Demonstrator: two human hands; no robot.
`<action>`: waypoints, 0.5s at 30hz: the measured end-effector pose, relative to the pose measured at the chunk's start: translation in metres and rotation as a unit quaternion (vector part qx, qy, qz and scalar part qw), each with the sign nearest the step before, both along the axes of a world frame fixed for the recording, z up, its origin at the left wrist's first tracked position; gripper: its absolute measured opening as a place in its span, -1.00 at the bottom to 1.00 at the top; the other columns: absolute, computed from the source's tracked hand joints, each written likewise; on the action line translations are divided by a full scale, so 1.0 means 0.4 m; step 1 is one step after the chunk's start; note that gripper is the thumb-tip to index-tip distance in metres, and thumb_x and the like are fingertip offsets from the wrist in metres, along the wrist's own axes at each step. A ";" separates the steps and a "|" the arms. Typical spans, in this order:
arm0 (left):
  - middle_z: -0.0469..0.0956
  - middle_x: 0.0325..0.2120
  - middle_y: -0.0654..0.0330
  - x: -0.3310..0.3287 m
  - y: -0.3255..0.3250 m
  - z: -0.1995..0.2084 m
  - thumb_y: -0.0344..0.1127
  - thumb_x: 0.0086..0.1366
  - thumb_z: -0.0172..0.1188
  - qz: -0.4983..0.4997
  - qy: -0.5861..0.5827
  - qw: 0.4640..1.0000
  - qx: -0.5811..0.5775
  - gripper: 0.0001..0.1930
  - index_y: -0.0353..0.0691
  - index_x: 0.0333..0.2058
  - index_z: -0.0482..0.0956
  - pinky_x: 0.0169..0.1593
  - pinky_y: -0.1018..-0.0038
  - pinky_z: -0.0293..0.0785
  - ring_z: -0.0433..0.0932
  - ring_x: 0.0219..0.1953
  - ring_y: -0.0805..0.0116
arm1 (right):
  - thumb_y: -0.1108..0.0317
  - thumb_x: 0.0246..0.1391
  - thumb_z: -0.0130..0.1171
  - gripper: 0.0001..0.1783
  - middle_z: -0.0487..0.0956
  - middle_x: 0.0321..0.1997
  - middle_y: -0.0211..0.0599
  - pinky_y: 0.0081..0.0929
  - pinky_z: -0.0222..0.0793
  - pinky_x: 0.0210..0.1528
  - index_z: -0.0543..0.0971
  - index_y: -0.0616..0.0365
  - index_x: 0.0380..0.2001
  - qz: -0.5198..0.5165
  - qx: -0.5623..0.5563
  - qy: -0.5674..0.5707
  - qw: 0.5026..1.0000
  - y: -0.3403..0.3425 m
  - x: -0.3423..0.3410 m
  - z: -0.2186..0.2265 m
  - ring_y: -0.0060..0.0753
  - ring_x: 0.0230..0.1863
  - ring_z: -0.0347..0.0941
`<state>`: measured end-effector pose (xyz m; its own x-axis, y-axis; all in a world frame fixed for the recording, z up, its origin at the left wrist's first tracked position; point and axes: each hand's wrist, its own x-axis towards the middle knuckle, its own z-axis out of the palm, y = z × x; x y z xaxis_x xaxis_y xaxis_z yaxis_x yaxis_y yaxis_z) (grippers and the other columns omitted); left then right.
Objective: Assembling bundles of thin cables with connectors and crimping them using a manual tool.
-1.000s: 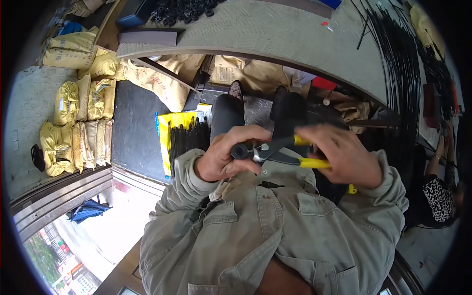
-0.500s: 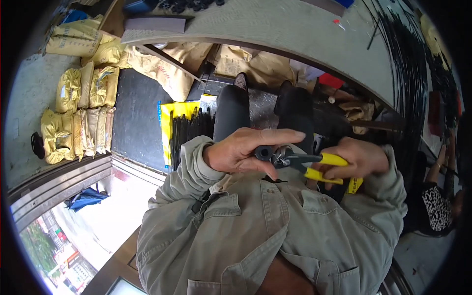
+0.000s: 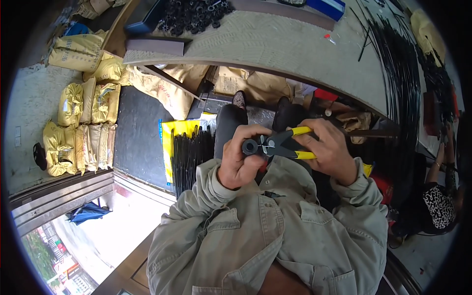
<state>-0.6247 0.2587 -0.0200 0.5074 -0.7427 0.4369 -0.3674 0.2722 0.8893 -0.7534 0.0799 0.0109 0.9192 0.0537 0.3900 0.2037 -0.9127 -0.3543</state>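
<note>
Working the pliers (image 3: 280, 143) against the black ring-shaped part (image 3: 250, 146) calls, most likely, for a steady left hand and a measured right one. The part sits in front of the person's body, above the thighs, with its round hole facing up toward the camera. The left hand (image 3: 237, 162) pinches it, thumb on the near side and fingers curled along the far side. The right hand (image 3: 330, 147) has its fingers wrapped round the yellow handles, which stand apart from each other rather than squeezed together.

The tool's head points left and lies right beside the part; whether the tips actually bite on it cannot be told, as small bright metal bits crowd that spot. Good practice here would be to line the tips up squarely before pressing, since a skewed bite could slip or mark the part. The left fingertips lie close to the tool's head, so they are best placed clear of the tips. Both forearms seem free of the tabletop (image 3: 295, 46), so tucking the elbows against the body would probably lend support.
</note>
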 end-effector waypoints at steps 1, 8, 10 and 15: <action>0.44 -0.41 0.16 -0.007 -0.011 -0.013 0.00 0.24 -0.03 0.031 0.017 0.999 -0.036 -0.50 -0.37 -0.09 0.35 -0.39 0.59 0.30 0.43 -0.47 0.44 | 0.42 -0.25 0.24 -0.73 0.41 -0.30 -0.16 -0.41 0.34 -0.38 0.54 0.21 -0.36 -0.008 0.015 -0.012 1.000 0.004 0.004 -0.018 -0.17 -0.42 0.40; 0.32 -0.63 0.25 -0.002 -0.036 -0.027 0.12 0.32 -0.34 0.096 0.083 0.992 -0.023 -0.37 -0.44 -0.11 0.34 -0.54 0.62 0.15 0.26 -0.65 0.54 | 0.42 -0.11 0.17 -0.88 0.47 -0.44 -0.23 -0.55 0.30 -0.41 0.53 0.23 -0.45 -0.033 0.297 -0.007 0.954 0.013 0.039 -0.125 -0.33 -0.45 0.40; 0.25 -0.69 0.28 0.007 -0.033 -0.028 0.19 0.29 -0.36 0.124 0.103 0.987 -0.008 -0.31 -0.46 -0.14 0.34 -0.58 0.65 0.06 0.16 -0.69 0.60 | 0.41 -0.07 0.16 -0.89 0.49 -0.46 -0.31 -0.58 0.28 -0.42 0.53 0.23 -0.46 -0.091 0.407 0.036 0.908 -0.045 0.082 -0.066 -0.48 -0.43 0.40; 0.26 -0.68 0.26 0.011 -0.058 -0.032 0.14 0.31 -0.33 0.078 0.096 0.992 -0.021 -0.37 -0.45 -0.17 0.36 -0.57 0.62 0.09 0.19 -0.68 0.56 | 0.30 -0.08 0.21 -0.79 0.51 -0.41 -0.39 -0.57 0.30 -0.39 0.57 0.19 -0.38 -0.203 0.305 -0.103 0.925 -0.332 0.319 -0.025 -0.56 -0.41 0.39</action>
<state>-0.6204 0.2356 -0.0327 0.6920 -0.6317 0.3495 -0.2332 0.2625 0.9363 -0.6257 -0.0529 0.0010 0.7178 -0.5673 0.4037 0.0090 -0.5721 -0.8201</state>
